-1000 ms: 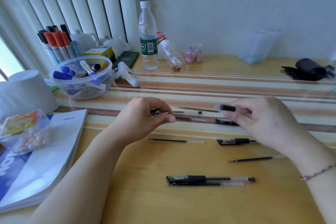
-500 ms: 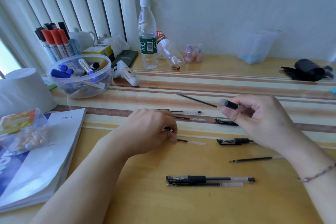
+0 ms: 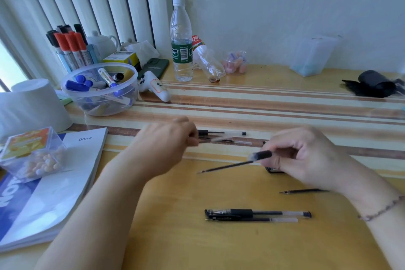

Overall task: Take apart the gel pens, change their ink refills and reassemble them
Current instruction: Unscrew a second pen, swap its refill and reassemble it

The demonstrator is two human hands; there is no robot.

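Observation:
My right hand (image 3: 306, 158) pinches a gel pen barrel (image 3: 262, 155) by its black grip. A dark refill (image 3: 225, 166) sticks out of the barrel and slopes down to the left. My left hand (image 3: 168, 140) is blurred and closed on a thin pale refill (image 3: 219, 138) that points right. Behind it, another barrel (image 3: 221, 132) and a refill (image 3: 242, 142) lie on the striped mat. A loose refill (image 3: 304, 191) lies by my right wrist. A capped pen (image 3: 256, 212) with a refill (image 3: 263, 219) beside it lies nearest me. A black cap (image 3: 272, 170) peeks from under my right hand.
At the left stand a clear bowl of markers (image 3: 98, 103), a white cup (image 3: 32, 105), an Office book (image 3: 54, 182) and a small clear box (image 3: 30, 155). A water bottle (image 3: 181, 41), a white device (image 3: 155, 86) and a black pouch (image 3: 372, 83) stand along the back.
My left hand has lifted the refill off the yellow table and moved up and right. My right hand has dropped lower, and the refill in its barrel now slopes down-left.

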